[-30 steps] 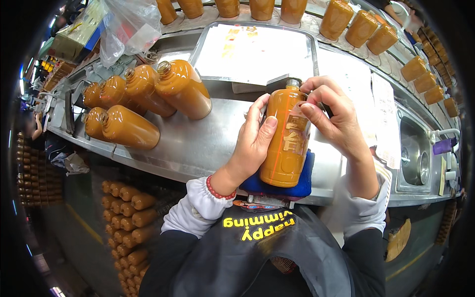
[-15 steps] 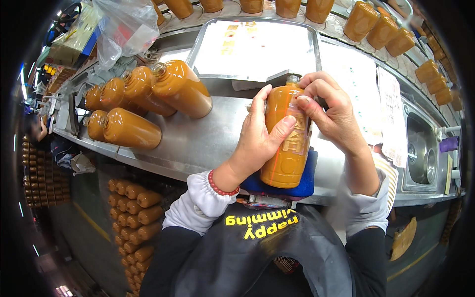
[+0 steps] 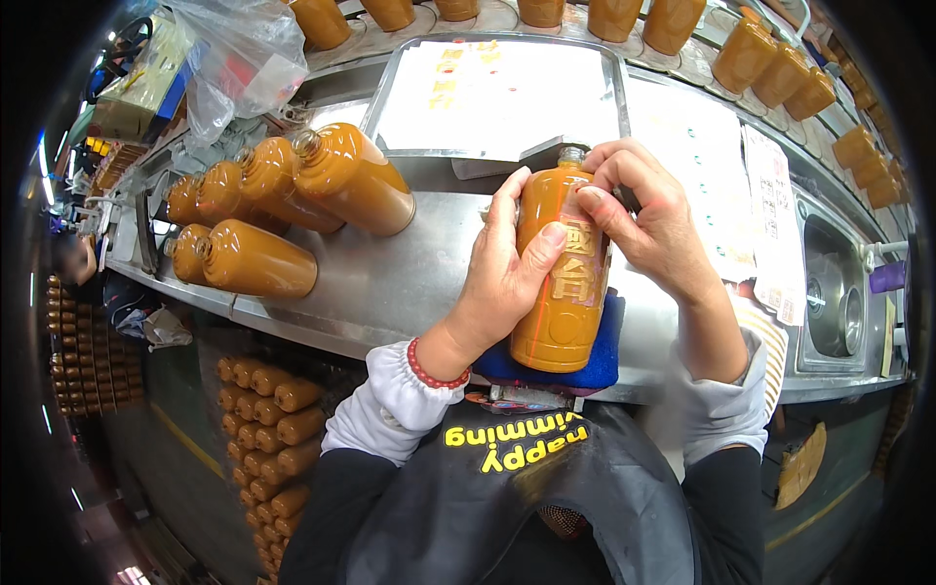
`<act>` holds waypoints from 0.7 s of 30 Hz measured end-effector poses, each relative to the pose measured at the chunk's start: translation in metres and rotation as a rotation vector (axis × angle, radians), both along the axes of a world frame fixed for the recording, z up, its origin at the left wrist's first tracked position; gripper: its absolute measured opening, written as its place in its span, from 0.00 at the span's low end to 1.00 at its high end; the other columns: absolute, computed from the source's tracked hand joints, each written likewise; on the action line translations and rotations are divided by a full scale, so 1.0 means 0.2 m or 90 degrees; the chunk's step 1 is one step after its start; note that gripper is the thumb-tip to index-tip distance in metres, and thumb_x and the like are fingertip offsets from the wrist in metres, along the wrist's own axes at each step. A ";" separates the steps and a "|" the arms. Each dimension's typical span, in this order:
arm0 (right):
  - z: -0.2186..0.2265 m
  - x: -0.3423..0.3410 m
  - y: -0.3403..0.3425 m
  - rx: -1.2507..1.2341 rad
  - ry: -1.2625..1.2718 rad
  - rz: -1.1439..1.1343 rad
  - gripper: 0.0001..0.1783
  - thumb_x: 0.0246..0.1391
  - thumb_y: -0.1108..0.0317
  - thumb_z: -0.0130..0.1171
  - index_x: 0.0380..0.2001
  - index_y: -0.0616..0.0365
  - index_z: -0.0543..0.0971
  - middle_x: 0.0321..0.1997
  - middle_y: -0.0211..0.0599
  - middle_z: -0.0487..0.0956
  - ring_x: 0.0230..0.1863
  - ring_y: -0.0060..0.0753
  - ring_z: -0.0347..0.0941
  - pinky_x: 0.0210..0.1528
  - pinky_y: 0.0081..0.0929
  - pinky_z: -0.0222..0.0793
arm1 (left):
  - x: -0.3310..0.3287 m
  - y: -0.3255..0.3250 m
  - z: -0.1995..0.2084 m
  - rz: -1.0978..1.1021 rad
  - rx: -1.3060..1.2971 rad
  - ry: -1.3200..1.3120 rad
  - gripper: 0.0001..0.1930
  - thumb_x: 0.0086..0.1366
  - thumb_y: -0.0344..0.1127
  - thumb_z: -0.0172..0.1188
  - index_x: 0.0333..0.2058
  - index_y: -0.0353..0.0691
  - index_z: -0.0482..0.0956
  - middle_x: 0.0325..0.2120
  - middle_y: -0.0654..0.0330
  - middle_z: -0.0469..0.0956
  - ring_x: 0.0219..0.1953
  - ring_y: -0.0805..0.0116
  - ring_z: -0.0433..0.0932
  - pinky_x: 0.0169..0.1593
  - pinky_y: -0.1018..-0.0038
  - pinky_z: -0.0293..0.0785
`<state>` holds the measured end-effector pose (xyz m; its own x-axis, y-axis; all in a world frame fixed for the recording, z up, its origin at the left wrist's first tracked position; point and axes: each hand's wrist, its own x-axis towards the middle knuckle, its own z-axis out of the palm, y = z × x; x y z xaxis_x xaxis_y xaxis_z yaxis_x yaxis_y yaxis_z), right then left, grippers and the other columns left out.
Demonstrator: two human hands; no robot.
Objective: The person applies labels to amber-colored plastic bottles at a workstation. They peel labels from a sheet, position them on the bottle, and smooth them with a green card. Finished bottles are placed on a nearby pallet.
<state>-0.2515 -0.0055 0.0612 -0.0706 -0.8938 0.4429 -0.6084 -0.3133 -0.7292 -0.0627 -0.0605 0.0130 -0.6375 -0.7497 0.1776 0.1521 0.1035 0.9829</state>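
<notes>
A glossy caramel-brown bottle (image 3: 556, 327) with a clear threaded neck lies tilted before me, its base toward me on a blue cushion (image 3: 606, 341). Raised gold characters run down its front. My left hand (image 3: 502, 268) is wrapped round its left side, thumb on the front. On the upper right, thumb and fingers of my right hand (image 3: 648, 210) are pinched at a strip of clear film (image 3: 572, 203) against the bottle. The film's far end is hidden by the fingers. Several like bottles (image 3: 356, 180) stand to the left on the steel worktop (image 3: 390, 283).
A metal tray (image 3: 624, 93) holds white sheets with gold-and-red stickers. More sheets (image 3: 692, 146) lie at right, beside a steel sink (image 3: 829, 283). Brown bottles (image 3: 614, 18) line a conveyor at the back. Stacked bottles (image 3: 273, 419) stand below left. A plastic bag (image 3: 239, 68) hangs at upper left.
The bottle has turned in my hands, bringing different gold characters to the front. My right hand has shifted slightly, still pinched at its upper right. Bottles on the back conveyor have moved right.
</notes>
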 end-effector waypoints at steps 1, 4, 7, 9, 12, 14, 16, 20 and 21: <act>0.00 0.00 0.00 0.000 0.000 0.000 0.09 0.60 0.71 0.63 0.29 0.62 0.74 0.43 0.41 0.76 0.41 0.30 0.73 0.45 0.25 0.71 | -0.01 0.01 0.01 0.010 0.003 0.013 0.39 0.71 0.47 0.59 0.67 0.26 0.53 0.56 0.40 0.71 0.61 0.52 0.70 0.66 0.60 0.63; 0.00 0.00 0.00 0.002 -0.004 0.001 0.09 0.59 0.71 0.63 0.30 0.62 0.73 0.43 0.41 0.76 0.41 0.29 0.72 0.45 0.25 0.70 | -0.01 0.01 -0.02 0.032 -0.094 -0.050 0.38 0.71 0.45 0.60 0.67 0.26 0.53 0.57 0.40 0.71 0.61 0.52 0.70 0.66 0.60 0.63; 0.00 0.00 0.00 0.004 -0.012 -0.001 0.09 0.59 0.71 0.63 0.29 0.61 0.73 0.43 0.40 0.76 0.41 0.29 0.72 0.46 0.24 0.70 | 0.00 0.00 -0.02 0.024 -0.059 -0.038 0.39 0.70 0.44 0.61 0.68 0.26 0.52 0.57 0.40 0.71 0.61 0.52 0.70 0.66 0.61 0.63; -0.01 0.00 0.00 0.001 -0.014 0.000 0.09 0.59 0.71 0.63 0.29 0.61 0.73 0.43 0.40 0.76 0.41 0.29 0.72 0.46 0.24 0.70 | 0.00 0.00 -0.02 0.011 -0.016 -0.014 0.40 0.70 0.45 0.61 0.68 0.26 0.52 0.58 0.40 0.70 0.61 0.52 0.70 0.66 0.61 0.63; -0.01 0.00 0.00 0.011 -0.020 -0.002 0.09 0.59 0.71 0.63 0.29 0.61 0.73 0.43 0.41 0.76 0.42 0.30 0.72 0.46 0.25 0.70 | -0.01 0.01 0.00 -0.001 0.072 0.033 0.41 0.69 0.46 0.61 0.68 0.26 0.52 0.58 0.40 0.70 0.62 0.52 0.70 0.66 0.61 0.63; -0.01 -0.01 0.00 0.002 -0.012 -0.001 0.09 0.60 0.71 0.63 0.30 0.61 0.73 0.43 0.41 0.76 0.42 0.30 0.72 0.46 0.25 0.70 | -0.01 0.01 0.00 -0.001 0.070 0.033 0.41 0.69 0.46 0.61 0.68 0.26 0.52 0.58 0.40 0.70 0.62 0.52 0.69 0.66 0.61 0.63; -0.03 -0.01 -0.01 -0.017 -0.008 -0.003 0.09 0.59 0.71 0.64 0.30 0.61 0.73 0.41 0.41 0.76 0.41 0.32 0.73 0.45 0.27 0.71 | 0.00 0.01 -0.02 0.002 0.002 0.000 0.40 0.69 0.46 0.61 0.68 0.26 0.52 0.59 0.41 0.70 0.62 0.53 0.69 0.66 0.61 0.63; -0.04 0.00 -0.02 -0.035 -0.020 -0.005 0.10 0.57 0.70 0.65 0.30 0.62 0.74 0.38 0.40 0.76 0.38 0.36 0.75 0.41 0.30 0.73 | 0.00 0.00 -0.03 0.014 -0.040 -0.030 0.39 0.70 0.45 0.60 0.68 0.27 0.52 0.59 0.41 0.70 0.62 0.54 0.69 0.66 0.62 0.63; -0.04 -0.01 -0.02 -0.031 -0.025 -0.005 0.10 0.57 0.70 0.65 0.29 0.62 0.74 0.38 0.40 0.76 0.38 0.36 0.75 0.41 0.30 0.73 | 0.00 0.00 -0.03 0.010 -0.031 -0.021 0.39 0.70 0.44 0.60 0.68 0.27 0.52 0.58 0.41 0.70 0.62 0.55 0.70 0.66 0.62 0.63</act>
<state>-0.2527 -0.0094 0.0539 -0.0953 -0.8707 0.4825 -0.5816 -0.3447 -0.7368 -0.0628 -0.0613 0.0075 -0.6314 -0.7508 0.1937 0.1180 0.1539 0.9810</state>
